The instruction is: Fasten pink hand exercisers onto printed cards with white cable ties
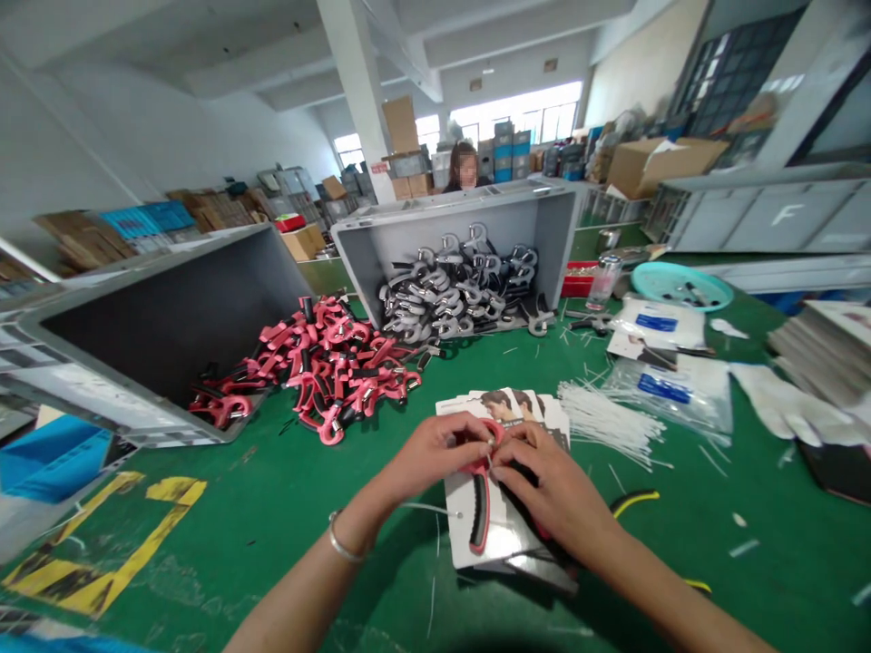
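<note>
A red hand grip strengthener (pixel 480 517) with black-grey handle padding lies on a stack of printed cardboard cards (pixel 463 544) in front of me. My left hand (pixel 439 446) is closed at the grip's top, thumb and fingertips pinched together. From the right, my right hand (pixel 551 476) pinches at the same spot, its fingertips almost touching the left ones. A bit of thin white cable tie shows between the fingertips; the fingers hide most of it. Another white strand (pixel 428 507) sticks out left of the cards. The second handle is mostly covered by my right hand.
Red hand grips (pixel 340 372) spill from a tipped grey crate (pixel 156 317) at left. Grey grips (pixel 455 290) fill another crate (pixel 558 245). Loose cable ties (pixel 605 417), plastic bags (pixel 708 399), yellow-handled cutters (pixel 636 501), a white glove (pixel 782 404) and a turquoise tray (pixel 653 277) lie right. A person sits beyond.
</note>
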`<action>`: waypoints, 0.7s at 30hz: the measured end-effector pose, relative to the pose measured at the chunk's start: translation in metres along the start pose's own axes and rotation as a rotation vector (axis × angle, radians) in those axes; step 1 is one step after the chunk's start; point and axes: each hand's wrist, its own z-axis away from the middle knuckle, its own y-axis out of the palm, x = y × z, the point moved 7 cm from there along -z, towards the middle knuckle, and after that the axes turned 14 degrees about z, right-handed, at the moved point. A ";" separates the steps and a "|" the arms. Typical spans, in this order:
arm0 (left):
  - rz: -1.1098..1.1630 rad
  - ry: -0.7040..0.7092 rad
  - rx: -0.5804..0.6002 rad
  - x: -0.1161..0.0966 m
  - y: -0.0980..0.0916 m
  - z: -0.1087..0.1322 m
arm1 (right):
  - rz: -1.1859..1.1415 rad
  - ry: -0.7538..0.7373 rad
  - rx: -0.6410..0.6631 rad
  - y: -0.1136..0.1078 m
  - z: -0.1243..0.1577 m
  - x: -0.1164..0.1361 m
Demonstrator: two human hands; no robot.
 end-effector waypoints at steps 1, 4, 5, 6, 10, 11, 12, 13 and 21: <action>0.001 0.036 -0.060 0.006 0.002 0.006 | -0.030 -0.010 -0.006 0.000 0.000 -0.001; -0.042 0.127 -0.202 0.021 0.006 0.019 | -0.118 -0.015 -0.045 -0.003 0.000 -0.004; -0.058 0.152 -0.242 0.023 0.007 0.020 | -0.135 -0.004 -0.057 -0.003 -0.001 -0.006; -0.068 0.173 -0.283 0.024 0.008 0.021 | -0.139 0.010 -0.062 -0.004 -0.001 -0.008; -0.064 0.220 -0.401 0.023 0.009 0.019 | -0.062 0.018 -0.052 -0.001 -0.001 -0.009; -0.060 0.226 -0.412 0.022 0.010 0.019 | -0.033 0.010 -0.052 -0.001 0.000 -0.008; -0.054 0.230 -0.418 0.021 0.010 0.019 | -0.009 0.000 -0.049 0.000 0.000 -0.007; -0.048 0.229 -0.423 0.021 0.010 0.019 | 0.012 -0.009 -0.040 0.001 0.000 -0.006; -0.027 0.209 -0.425 0.027 0.006 0.024 | 0.052 -0.045 0.013 0.005 -0.002 -0.002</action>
